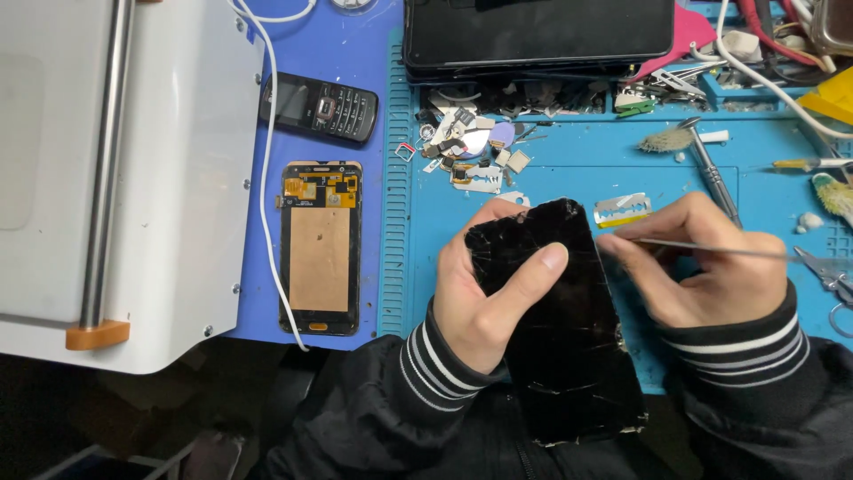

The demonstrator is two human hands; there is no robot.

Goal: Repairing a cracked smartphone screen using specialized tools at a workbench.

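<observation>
My left hand (484, 298) grips a black phone with a badly cracked screen (569, 347), thumb laid across its upper glass. The phone tilts from the blue work mat toward my lap. My right hand (702, 267) holds a thin metal pick (711, 247), whose tip rests at the phone's upper right edge. Both wrists wear black sleeves with white-striped cuffs.
A display panel lying face down (321, 246) and a small keypad phone (320, 107) sit on the blue mat (409, 222) at left, beside a white machine (124, 178) with a white cable (267, 178). Razor blades (622, 209), small parts, a brush (675, 138), scissors (831, 280) and a black tablet (538, 31) lie behind.
</observation>
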